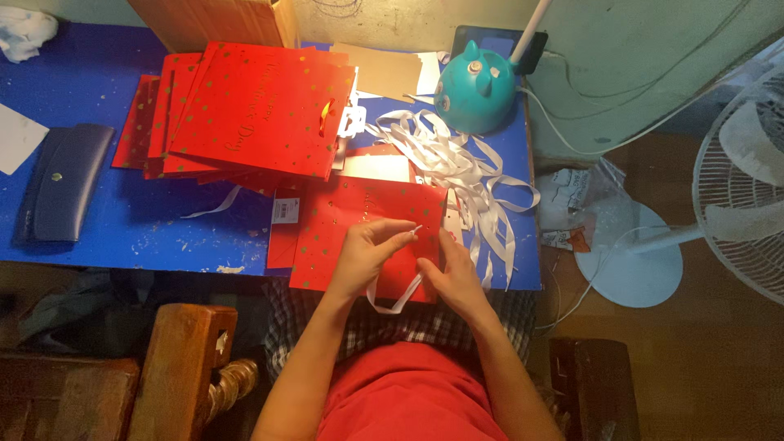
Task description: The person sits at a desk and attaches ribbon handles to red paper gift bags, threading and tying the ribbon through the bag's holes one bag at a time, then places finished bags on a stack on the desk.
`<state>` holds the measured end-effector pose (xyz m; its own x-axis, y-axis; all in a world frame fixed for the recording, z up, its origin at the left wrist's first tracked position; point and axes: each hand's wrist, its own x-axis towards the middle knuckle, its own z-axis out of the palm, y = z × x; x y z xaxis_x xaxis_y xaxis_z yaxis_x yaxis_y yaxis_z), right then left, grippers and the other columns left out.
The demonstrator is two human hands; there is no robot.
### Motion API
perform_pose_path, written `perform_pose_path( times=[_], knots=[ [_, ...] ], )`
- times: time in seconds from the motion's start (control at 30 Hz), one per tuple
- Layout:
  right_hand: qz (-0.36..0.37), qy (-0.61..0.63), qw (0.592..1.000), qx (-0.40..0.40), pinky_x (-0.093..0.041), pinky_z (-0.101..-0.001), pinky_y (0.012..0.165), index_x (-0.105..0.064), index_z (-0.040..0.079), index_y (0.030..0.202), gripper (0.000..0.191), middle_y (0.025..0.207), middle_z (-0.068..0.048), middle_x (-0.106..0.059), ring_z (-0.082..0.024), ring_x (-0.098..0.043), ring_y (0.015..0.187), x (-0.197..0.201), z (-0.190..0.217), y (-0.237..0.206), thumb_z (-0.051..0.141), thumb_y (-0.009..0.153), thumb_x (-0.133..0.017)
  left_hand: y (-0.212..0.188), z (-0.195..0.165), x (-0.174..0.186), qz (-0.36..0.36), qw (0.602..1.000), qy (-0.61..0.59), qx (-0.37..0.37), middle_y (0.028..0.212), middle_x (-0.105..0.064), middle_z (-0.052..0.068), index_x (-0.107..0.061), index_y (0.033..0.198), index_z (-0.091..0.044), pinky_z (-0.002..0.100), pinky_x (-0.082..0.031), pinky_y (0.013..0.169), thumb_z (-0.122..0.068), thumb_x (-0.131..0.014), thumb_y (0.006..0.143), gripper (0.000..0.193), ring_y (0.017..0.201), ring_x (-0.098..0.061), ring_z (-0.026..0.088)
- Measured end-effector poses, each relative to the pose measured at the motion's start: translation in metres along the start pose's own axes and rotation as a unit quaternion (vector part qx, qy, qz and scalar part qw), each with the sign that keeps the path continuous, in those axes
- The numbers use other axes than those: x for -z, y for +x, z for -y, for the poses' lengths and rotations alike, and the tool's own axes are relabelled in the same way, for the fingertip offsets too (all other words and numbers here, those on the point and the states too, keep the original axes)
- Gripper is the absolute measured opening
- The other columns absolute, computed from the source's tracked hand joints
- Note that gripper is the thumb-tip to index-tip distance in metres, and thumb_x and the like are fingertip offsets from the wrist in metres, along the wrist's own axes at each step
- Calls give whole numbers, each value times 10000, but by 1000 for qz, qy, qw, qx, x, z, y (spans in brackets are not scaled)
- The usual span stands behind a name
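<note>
Table top (98,220): blue, with pale scuffs. Flat paper bags (253,106): red with small gold dots. Ribbon pile (457,159): white. Lamp base (476,88): teal. Case (61,181): dark navy, possibly black. Shorts (384,322): checked, dark and pale. Shirt (408,392): red.

A blue bench (98,90) carries the things. A stack of red paper bags (245,110) with gold dots lies fanned across its middle, and one more red bag (359,224) lies flat at the near edge. A dark blue case (61,180) rests at the left, beside a white sheet (16,139). A heap of white ribbon (465,167) sprawls at the right, near a teal round lamp base (476,90). Brown card (384,69) lies behind the bags.
</note>
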<state>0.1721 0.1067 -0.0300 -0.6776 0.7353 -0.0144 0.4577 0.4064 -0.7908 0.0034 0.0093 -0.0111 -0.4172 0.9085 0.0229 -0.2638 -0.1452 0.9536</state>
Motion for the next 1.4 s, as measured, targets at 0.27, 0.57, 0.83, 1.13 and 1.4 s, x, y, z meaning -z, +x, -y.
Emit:
perform_pose_path(
  times=[0.27, 0.57, 0.83, 1.13, 1.4],
  knots=[
    [-14, 13, 999, 42, -470, -445, 961, -448, 91, 1492, 718, 1207, -196, -672, -378, -611, 1115, -7, -13, -3, 249, 851, -728, 4, 21, 1, -41, 992, 112, 29, 992, -801, 77, -774, 1107, 6, 270, -573, 801, -77, -701, 924, 214, 899, -735, 120],
    [-4, 22, 999, 41, -484, -437, 933, -457, 109, 1485, 692, 1138, -178, -684, -356, -634, 1043, -5, -10, -2, 236, 854, -712, 7, 26, 0, -10, 997, 72, 0, 992, -795, 92, -766, 1099, 22, 265, -575, 845, -74, -702, 937, 199, 918, -732, 116],
    [-8, 44, 996, 73, -500, -421, 907, -481, 88, 1454, 646, 1146, -169, -696, -335, -655, 1045, -3, -5, -1, 232, 869, -713, 9, 29, 3, -15, 999, 48, 6, 977, -790, 97, -763, 1087, 37, 266, -566, 831, -72, -708, 940, 191, 898, -719, 115],
    [-8, 13, 999, 43, -488, -423, 814, -482, 66, 1455, 681, 973, -173, -657, -311, -601, 887, 0, 6, -2, 229, 845, -738, 9, 31, 7, -45, 996, 47, 66, 901, -769, 82, -769, 1073, 20, 265, -526, 632, -94, -711, 940, 184, 740, -659, 95],
    [5, 12, 1000, 10, -485, -421, 736, -482, 80, 1460, 698, 907, -155, -649, -295, -599, 787, -2, 1, 0, 265, 833, -729, 9, 32, 5, -55, 994, 89, 33, 869, -781, 64, -777, 1054, 8, 246, -556, 654, -99, -712, 930, 176, 751, -693, 81]
  ],
)
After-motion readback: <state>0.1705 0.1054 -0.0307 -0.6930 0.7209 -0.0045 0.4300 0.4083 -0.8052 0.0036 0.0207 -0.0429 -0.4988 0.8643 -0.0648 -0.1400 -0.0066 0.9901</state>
